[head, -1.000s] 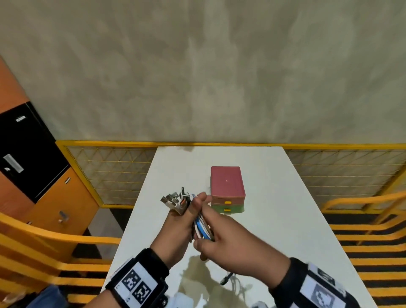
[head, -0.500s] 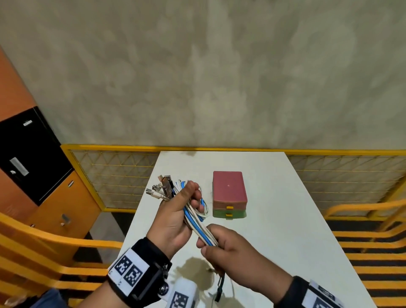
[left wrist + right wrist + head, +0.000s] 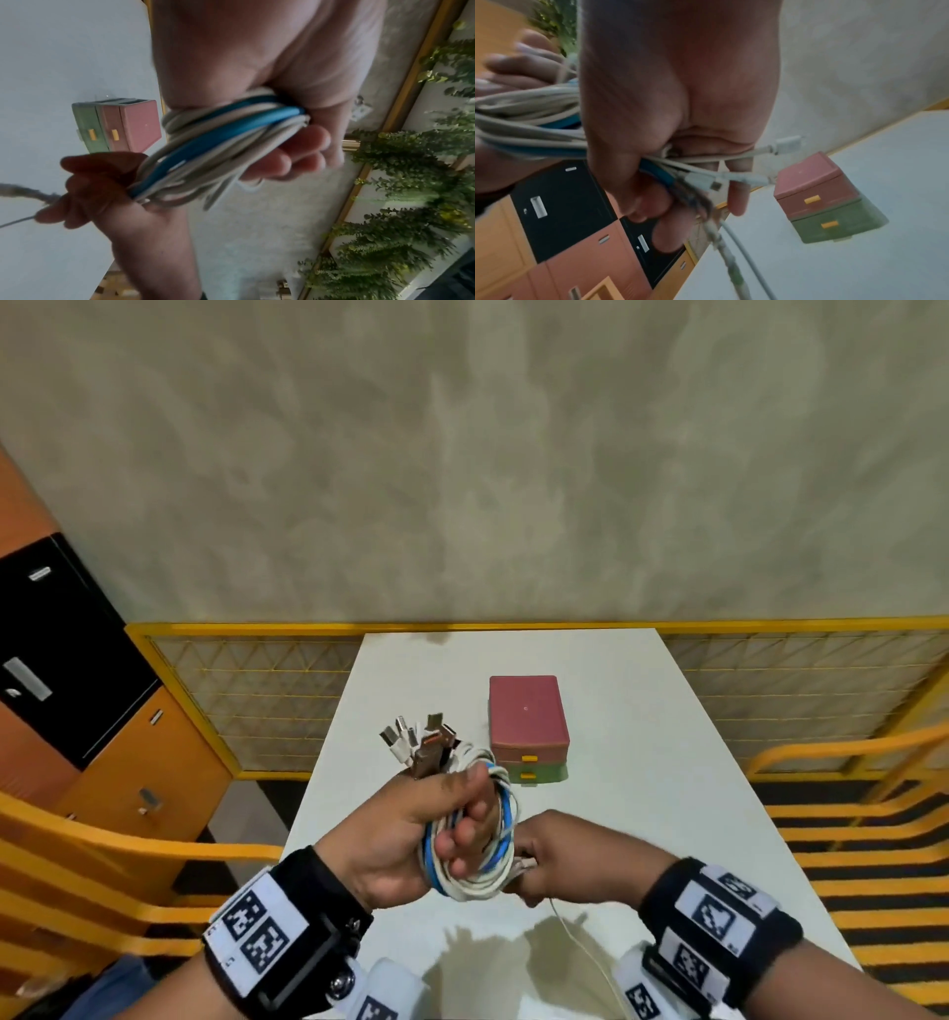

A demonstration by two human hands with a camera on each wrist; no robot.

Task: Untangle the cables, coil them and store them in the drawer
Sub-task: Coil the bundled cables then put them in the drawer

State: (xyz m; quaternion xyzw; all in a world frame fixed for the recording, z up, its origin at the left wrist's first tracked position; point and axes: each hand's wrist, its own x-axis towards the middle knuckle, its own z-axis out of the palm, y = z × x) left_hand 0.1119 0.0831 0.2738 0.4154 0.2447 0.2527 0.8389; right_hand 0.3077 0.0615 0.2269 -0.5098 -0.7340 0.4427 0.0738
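Observation:
My left hand (image 3: 462, 829) grips a bundle of white and blue cables (image 3: 482, 865), looped into a coil around its fingers above the white table (image 3: 642, 814). Several USB plugs (image 3: 421, 742) stick up above its thumb. The right hand (image 3: 534, 870) sits at the coil's lower right and holds the cables' tail ends, with one thin white cable (image 3: 580, 947) trailing down. In the right wrist view the small end plugs (image 3: 731, 178) poke out of the right fist. A small drawer box (image 3: 529, 726), pink over green with yellow handles, stands behind the hands with both drawers closed.
A yellow mesh railing (image 3: 257, 690) runs behind and beside the table. Orange and black cabinets (image 3: 102, 711) stand at the left, and a plain wall is beyond. Green plants (image 3: 411, 182) appear in the left wrist view.
The cables ran straight between the two hands; now they are wound as a coil round the left hand. The right hand has swung to the right and lower with the tail ends.

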